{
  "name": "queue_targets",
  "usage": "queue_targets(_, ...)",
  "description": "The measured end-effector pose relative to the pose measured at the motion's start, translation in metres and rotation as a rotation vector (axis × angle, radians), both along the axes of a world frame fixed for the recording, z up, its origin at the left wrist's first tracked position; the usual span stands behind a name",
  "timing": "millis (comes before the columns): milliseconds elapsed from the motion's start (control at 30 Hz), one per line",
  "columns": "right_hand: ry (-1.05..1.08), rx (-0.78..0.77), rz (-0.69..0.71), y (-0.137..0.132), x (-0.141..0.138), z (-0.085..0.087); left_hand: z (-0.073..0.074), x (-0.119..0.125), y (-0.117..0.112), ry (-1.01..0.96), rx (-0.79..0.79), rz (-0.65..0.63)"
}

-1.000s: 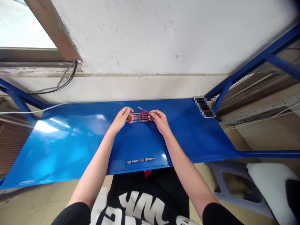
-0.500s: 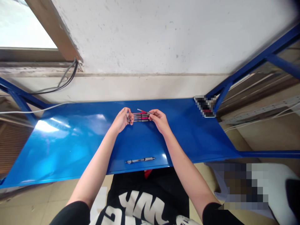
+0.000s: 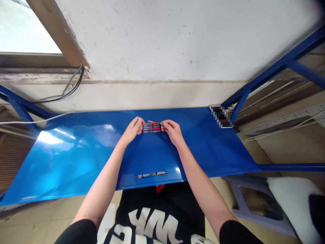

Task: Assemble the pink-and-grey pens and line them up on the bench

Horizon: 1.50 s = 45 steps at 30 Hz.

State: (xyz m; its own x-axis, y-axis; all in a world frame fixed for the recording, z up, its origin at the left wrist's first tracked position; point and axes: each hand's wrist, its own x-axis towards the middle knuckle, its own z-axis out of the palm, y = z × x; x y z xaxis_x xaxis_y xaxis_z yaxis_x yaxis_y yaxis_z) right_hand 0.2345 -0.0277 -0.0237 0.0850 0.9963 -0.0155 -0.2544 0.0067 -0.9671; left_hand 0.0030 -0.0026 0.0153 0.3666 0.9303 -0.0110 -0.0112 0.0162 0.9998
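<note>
A row of pens lies between the hands on the blue table. The right hand pinches a slanted pen on the row's far side. The left hand curls at the row's left ends; whether it grips, I cannot tell. A grey pen lies by the near edge, a blurred-out object far right.

We observe large white letters on the black shirt, partly cut off at the lower edge; one reads as M or W, depending on orientation. We could confirm no complete word.
</note>
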Motion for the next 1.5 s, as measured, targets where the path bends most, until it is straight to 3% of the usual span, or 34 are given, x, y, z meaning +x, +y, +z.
queue_targets(133,-0.051,0.044,-0.003,0.000,0.000,-0.002,0.008,-0.005,-0.005,0.445,0.233,-0.021)
queue_targets(267,-0.124,0.051,-0.020,0.001,0.001,-0.004,0.013,-0.005,-0.007,0.633,0.356,-0.056)
queue_targets(700,-0.217,0.063,-0.010,0.000,0.000,0.000,0.007,-0.005,-0.004,0.684,0.534,-0.065)
queue_targets(933,-0.217,0.073,0.063,-0.001,-0.003,-0.002,0.002,0.000,-0.006,0.686,0.559,-0.094)
queue_targets(1267,-0.196,0.074,0.072,-0.004,-0.004,0.005,-0.003,0.001,-0.004,0.584,0.560,-0.032)
queue_targets(1500,-0.392,0.075,0.068,-0.003,-0.003,0.003,-0.003,0.003,-0.007,0.608,0.595,-0.088)
